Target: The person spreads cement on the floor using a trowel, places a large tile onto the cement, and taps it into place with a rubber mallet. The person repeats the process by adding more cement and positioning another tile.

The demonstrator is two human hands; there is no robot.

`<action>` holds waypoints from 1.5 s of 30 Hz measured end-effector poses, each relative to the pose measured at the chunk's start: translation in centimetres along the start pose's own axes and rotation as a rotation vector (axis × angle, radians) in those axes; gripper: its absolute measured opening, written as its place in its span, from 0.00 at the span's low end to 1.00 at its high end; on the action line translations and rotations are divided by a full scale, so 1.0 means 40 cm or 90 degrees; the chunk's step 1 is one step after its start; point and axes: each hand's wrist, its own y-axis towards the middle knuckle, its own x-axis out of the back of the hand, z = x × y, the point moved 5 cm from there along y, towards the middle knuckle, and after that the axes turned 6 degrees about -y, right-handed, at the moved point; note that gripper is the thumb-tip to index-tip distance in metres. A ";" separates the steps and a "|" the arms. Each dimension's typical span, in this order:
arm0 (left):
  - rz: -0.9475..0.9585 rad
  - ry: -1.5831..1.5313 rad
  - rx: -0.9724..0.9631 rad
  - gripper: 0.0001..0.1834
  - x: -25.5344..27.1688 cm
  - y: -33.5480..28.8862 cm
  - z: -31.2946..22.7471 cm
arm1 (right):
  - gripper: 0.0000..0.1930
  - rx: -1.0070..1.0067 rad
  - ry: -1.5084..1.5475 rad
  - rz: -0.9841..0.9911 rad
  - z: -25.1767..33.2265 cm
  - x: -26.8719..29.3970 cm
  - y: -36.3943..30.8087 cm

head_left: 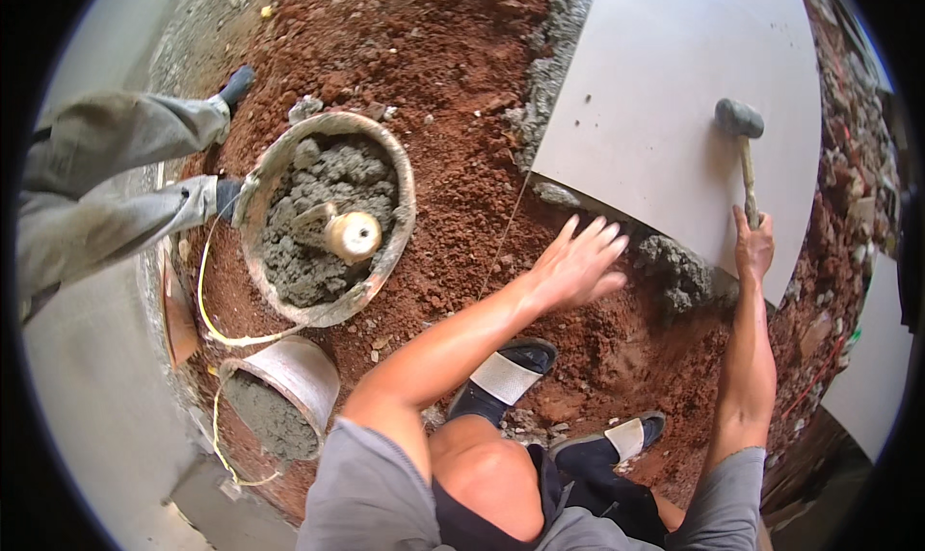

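Note:
My right hand (753, 246) grips the wooden handle of a rubber mallet (740, 119), whose grey head rests on a large pale grey floor tile (655, 98). My left hand (578, 262) hovers with fingers spread over the red earth, just off the tile's near edge. Grey mortar (674, 267) bulges from under that edge between my two hands. A thin string line (506, 238) runs across the soil by my left hand.
A bucket of grey mortar (328, 214) with a trowel handle (349, 235) stands to the left, a smaller mortar bucket (279, 397) nearer me. Another person's legs in grey trousers (116, 185) stand at far left. My sandalled feet (506, 373) rest on the soil.

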 end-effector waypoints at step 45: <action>0.057 -0.274 0.102 0.29 -0.144 -0.244 -0.036 | 0.14 0.491 -0.232 0.325 0.233 0.312 -0.443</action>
